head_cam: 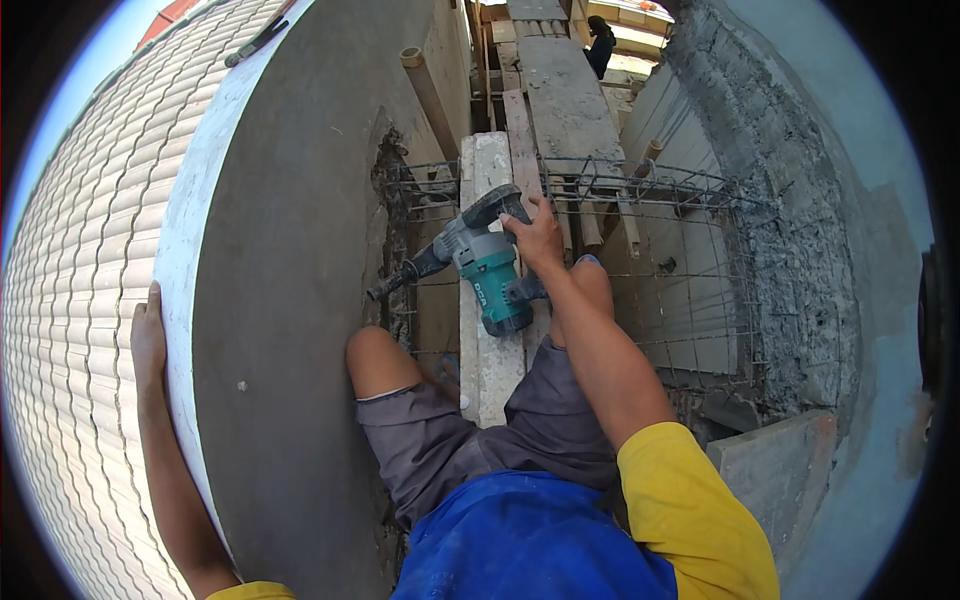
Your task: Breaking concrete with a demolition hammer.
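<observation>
A green and grey DCA demolition hammer (491, 274) lies slanted on a narrow white-spotted plank (480, 382) between my knees. Its chuck end (390, 285) points left towards a ragged break (390, 180) in the plastered wall (300, 262); no long chisel shows in it. My right hand (540, 236) grips the hammer's black loop handle (499, 204), its fingers partly hidden. Far to the left, my left hand (150, 330) rests against the outer edge of the wall's pale top (184, 202), with no tool in it.
Bent rebar (637, 176) and wire mesh (675, 300) span the gap at right, beside rough broken concrete (795, 225). Boards (562, 97) run ahead towards a person in dark clothing (600, 49). What looks like a claw hammer (255, 43) lies on the wall top. Roof tiles (82, 285) slope beyond.
</observation>
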The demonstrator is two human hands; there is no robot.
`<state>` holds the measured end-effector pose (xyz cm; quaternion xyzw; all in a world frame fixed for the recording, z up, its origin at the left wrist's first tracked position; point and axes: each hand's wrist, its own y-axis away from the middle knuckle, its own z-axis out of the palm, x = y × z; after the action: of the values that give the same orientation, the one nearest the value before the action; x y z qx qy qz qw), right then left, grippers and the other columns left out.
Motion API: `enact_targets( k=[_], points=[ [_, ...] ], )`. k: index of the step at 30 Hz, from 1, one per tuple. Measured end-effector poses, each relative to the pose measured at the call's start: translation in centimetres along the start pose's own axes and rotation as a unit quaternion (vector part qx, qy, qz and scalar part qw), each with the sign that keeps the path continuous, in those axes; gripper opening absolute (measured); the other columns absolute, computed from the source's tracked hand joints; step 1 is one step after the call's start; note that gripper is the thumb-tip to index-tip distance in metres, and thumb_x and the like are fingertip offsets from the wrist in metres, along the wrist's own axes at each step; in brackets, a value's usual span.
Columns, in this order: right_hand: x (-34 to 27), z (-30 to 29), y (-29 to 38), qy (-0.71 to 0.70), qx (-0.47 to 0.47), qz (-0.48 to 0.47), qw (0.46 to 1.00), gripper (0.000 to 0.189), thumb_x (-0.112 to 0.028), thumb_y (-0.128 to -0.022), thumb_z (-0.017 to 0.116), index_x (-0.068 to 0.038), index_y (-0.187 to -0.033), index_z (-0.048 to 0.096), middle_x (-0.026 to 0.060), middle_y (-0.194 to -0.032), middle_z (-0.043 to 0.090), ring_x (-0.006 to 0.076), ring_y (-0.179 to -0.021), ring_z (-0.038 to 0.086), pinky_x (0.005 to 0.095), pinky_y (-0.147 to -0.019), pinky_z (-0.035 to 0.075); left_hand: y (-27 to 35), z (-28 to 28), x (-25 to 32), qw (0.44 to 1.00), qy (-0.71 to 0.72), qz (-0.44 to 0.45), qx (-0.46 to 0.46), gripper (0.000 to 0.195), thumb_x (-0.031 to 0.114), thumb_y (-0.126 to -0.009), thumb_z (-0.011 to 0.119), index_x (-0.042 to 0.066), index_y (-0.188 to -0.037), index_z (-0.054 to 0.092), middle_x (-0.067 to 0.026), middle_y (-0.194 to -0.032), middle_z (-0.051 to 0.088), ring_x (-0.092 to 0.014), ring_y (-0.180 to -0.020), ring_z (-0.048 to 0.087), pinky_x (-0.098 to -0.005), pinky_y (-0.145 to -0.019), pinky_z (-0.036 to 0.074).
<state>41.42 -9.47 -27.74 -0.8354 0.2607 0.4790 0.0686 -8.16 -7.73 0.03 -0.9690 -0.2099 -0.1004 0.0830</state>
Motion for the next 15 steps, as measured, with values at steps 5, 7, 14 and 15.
enact_targets(
  k=[5, 7, 14, 15],
  points=[
    [1.9, 0.5, -1.0, -0.009, 0.017, -0.041, 0.999, 0.077, -0.04, -0.071, 0.075, -0.006, -0.131, 0.041, 0.0263, -0.11, 0.061, 0.0411, -0.105, 0.058, 0.043, -0.09, 0.045, 0.7, 0.2, 0.9, 0.999, 0.042, -0.011, -0.016, 0.079, 0.064, -0.091, 0.037, -0.01, -0.107, 0.058, -0.0271, -0.102, 0.062, -0.035, -0.097, 0.059, -0.0427, -0.087, 0.043],
    [2.1, 1.1, -1.1, -0.015, 0.009, -0.044, 0.999, 0.079, -0.039, -0.07, 0.077, -0.004, -0.131, 0.04, 0.0268, -0.111, 0.061, 0.0395, -0.106, 0.059, 0.0428, -0.091, 0.044, 0.6, 0.1, 0.9, 0.999, 0.033, -0.027, -0.019, 0.079, 0.064, -0.091, 0.037, -0.01, -0.112, 0.056, -0.0281, -0.106, 0.061, -0.036, -0.101, 0.058, -0.043, -0.089, 0.042],
    [4.0, -0.4, -3.3, -0.323, -0.279, 0.148, 0.892, 0.068, -0.029, -0.077, 0.077, 0.003, -0.126, 0.041, 0.0131, -0.109, 0.059, 0.0176, -0.08, 0.063, 0.0251, -0.065, 0.05, 1.1, -0.1, 2.1, 0.999, -0.005, -0.032, -0.041, 0.082, 0.063, -0.09, 0.035, -0.01, -0.124, 0.049, -0.0306, -0.118, 0.057, -0.039, -0.113, 0.055, -0.0445, -0.097, 0.039],
    [3.3, -0.1, -2.7, -0.321, -0.286, 0.145, 0.891, 0.068, -0.029, -0.077, 0.077, 0.003, -0.126, 0.041, 0.0131, -0.109, 0.059, 0.0176, -0.08, 0.063, 0.0251, -0.065, 0.05, 1.3, -0.3, 2.0, 0.999, -0.004, -0.034, -0.042, 0.082, 0.063, -0.09, 0.035, -0.01, -0.124, 0.049, -0.0304, -0.118, 0.056, -0.038, -0.113, 0.055, -0.0445, -0.097, 0.039]
  ],
)
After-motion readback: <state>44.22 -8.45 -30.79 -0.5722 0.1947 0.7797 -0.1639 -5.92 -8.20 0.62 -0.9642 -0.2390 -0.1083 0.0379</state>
